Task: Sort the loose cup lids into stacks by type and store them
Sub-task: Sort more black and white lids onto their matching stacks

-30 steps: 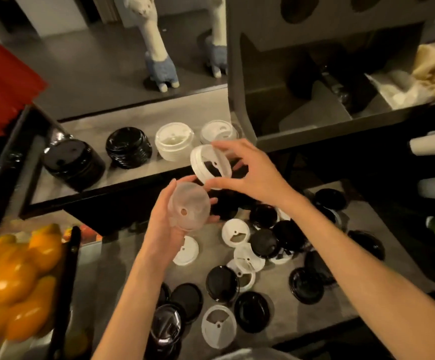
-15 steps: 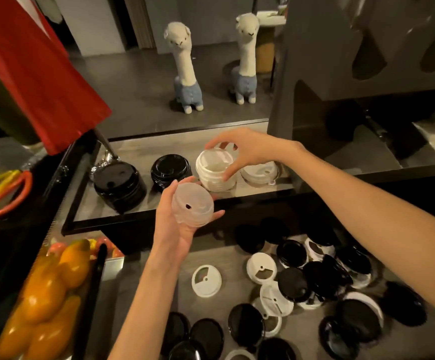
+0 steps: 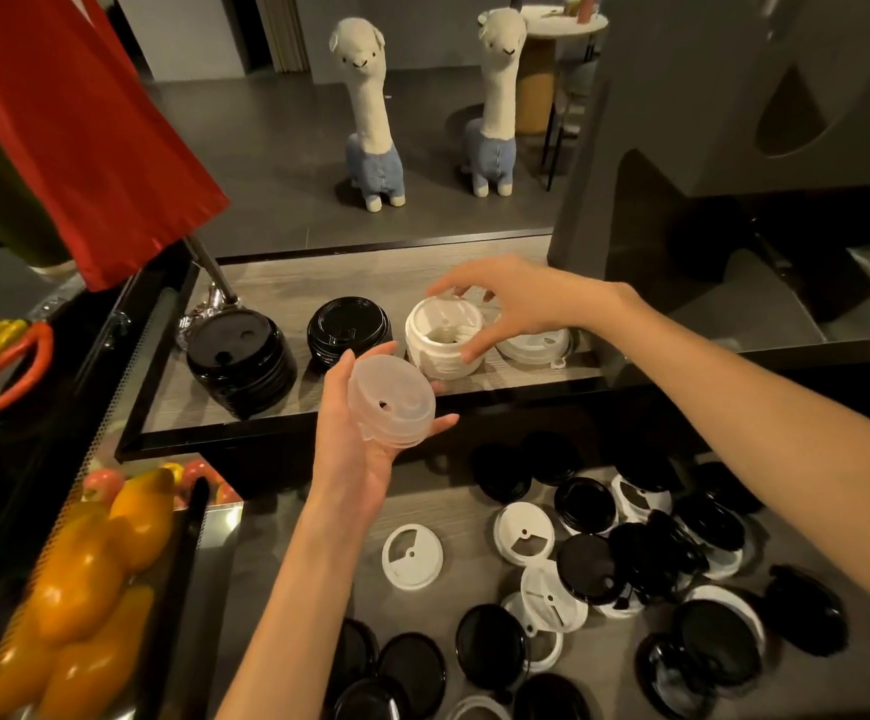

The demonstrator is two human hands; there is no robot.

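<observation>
Risk: white stack [image 3: 444, 337] on the wooden shelf [image 3: 287, 397] looks tall and a little uneven; a nudge from the fingers seating the top lid could, I'd guess, tip it toward the shelf's front edge and onto the pile below.
Second risk: mixing types, since the translucent and white lids look alike in this dim light.
Loose lids: flat round black and white plastic lids [image 3: 586, 558] lie scattered and overlapping on the grey counter [image 3: 276, 574], nearer than the shelf and below it; the white ones show wedge-shaped drinking openings.
Left hand [image 3: 365, 449]: just in front of the shelf, fingers curled round a frosted translucent domed lid [image 3: 391, 400] with a small hole in its top.
Right hand [image 3: 505, 304]: over the white stack, fingertips pinching the rim of its top lid.
Shelf row: left of the white stack stand a glossy black stack [image 3: 349, 324] and a larger matt black stack [image 3: 240, 358]; right of it, a low clear stack [image 3: 534, 345].
Beyond: two plush alpacas [image 3: 370, 116] on the floor past the shelf.
</observation>
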